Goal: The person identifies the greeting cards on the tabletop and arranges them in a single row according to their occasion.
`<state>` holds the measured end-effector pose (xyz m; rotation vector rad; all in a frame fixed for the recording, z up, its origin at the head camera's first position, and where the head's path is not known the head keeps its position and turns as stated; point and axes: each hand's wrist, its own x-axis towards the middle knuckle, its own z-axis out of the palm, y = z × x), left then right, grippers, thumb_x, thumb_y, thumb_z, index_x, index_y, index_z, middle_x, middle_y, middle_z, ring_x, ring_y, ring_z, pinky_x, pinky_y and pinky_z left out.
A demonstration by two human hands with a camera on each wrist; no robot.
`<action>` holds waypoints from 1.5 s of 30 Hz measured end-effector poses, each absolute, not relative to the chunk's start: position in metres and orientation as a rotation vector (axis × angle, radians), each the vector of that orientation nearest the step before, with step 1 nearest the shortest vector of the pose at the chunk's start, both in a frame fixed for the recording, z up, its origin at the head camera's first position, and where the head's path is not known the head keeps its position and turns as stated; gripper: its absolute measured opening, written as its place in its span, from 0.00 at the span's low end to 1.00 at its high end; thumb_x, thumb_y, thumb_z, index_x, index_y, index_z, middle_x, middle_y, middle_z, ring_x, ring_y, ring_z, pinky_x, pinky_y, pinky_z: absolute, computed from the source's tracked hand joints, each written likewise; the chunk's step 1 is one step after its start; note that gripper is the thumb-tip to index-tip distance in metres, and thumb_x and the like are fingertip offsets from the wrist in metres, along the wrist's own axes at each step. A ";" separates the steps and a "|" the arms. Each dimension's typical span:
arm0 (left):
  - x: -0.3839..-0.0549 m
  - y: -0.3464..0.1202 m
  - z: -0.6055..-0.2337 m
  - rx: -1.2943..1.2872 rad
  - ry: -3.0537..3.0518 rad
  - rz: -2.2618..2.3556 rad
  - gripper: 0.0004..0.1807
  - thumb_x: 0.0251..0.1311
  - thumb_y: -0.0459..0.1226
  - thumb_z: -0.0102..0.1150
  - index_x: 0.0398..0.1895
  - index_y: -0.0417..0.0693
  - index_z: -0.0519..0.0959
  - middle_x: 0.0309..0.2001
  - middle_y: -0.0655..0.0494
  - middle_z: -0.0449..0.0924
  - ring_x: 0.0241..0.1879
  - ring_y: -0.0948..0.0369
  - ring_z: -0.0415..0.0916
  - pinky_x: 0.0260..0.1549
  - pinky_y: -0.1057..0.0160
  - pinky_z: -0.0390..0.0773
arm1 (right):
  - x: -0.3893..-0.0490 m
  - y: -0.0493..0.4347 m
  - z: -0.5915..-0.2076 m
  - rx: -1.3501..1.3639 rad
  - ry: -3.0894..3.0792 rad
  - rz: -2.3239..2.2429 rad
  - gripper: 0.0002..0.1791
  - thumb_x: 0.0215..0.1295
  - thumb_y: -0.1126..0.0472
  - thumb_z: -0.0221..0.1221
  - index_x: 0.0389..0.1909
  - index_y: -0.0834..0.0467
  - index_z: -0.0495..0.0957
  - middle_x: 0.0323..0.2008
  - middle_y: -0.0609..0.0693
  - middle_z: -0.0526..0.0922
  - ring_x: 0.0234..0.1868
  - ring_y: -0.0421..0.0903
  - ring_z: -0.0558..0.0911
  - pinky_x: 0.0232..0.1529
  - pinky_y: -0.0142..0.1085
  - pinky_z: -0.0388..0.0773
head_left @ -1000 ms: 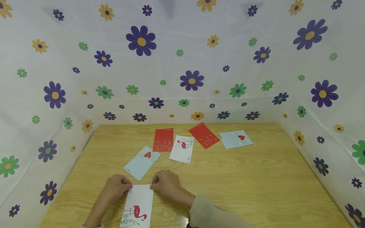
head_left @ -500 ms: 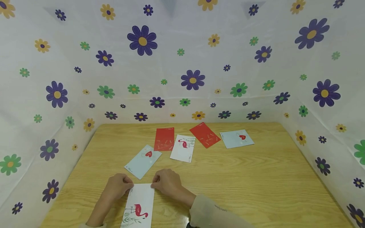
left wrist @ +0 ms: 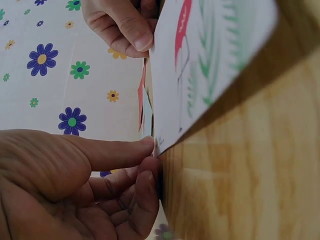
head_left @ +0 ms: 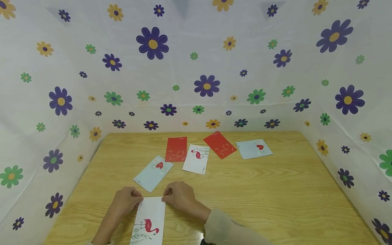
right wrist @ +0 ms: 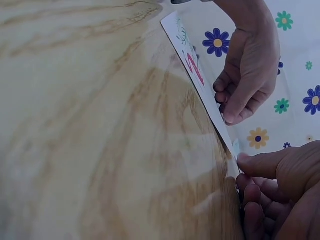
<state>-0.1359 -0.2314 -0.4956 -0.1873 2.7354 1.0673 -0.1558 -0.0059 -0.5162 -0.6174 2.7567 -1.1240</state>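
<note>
A white card printed with a red flamingo and green leaves [head_left: 149,217] lies lengthwise toward the person near the table's front edge. At its far left corner my left hand [head_left: 126,200] pinches it between thumb and fingers. My right hand [head_left: 180,196] pinches the far right corner in the same way. In the left wrist view the flamingo card [left wrist: 200,60] slants over the table, its corner between thumb and forefinger. The right wrist view shows the card [right wrist: 200,85] nearly edge-on, a shadowed gap beneath it.
Beyond the hands lie a pale blue heart card [head_left: 153,175], a red card [head_left: 176,149], another flamingo card [head_left: 196,163], a second red card [head_left: 219,145] and another pale blue card [head_left: 249,149]. Flower-printed white cloth [head_left: 180,68] walls the wooden table [head_left: 260,197] at back and sides.
Both hands keep their pinch on the flamingo card's far corners, nearly still. The whole head view has shifted slightly; the other cards lie as before.
</note>
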 end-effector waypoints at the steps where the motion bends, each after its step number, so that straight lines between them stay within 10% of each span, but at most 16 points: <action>1: -0.136 -0.232 -0.495 -0.189 2.734 1.067 0.04 0.62 0.31 0.67 0.33 0.36 0.82 0.26 0.53 0.79 0.27 0.58 0.75 0.28 0.60 0.75 | -0.156 -0.006 -0.516 -0.614 2.752 -1.131 0.06 0.60 0.56 0.74 0.29 0.51 0.87 0.23 0.34 0.80 0.24 0.29 0.72 0.26 0.28 0.70; 20: -0.129 -0.221 -0.466 -0.143 2.881 0.916 0.14 0.68 0.45 0.65 0.43 0.43 0.85 0.39 0.53 0.85 0.35 0.57 0.77 0.32 0.55 0.76 | -0.170 0.045 -0.507 -0.576 2.282 -1.512 0.10 0.73 0.59 0.64 0.47 0.59 0.86 0.38 0.43 0.84 0.32 0.39 0.80 0.33 0.32 0.79; 45: -0.180 -0.107 -0.468 0.159 2.852 1.207 0.18 0.67 0.36 0.65 0.53 0.29 0.83 0.39 0.45 0.86 0.39 0.52 0.83 0.39 0.51 0.83 | -0.214 0.133 -0.488 -0.435 2.856 -1.350 0.12 0.67 0.66 0.68 0.49 0.66 0.84 0.43 0.54 0.86 0.44 0.51 0.82 0.47 0.44 0.82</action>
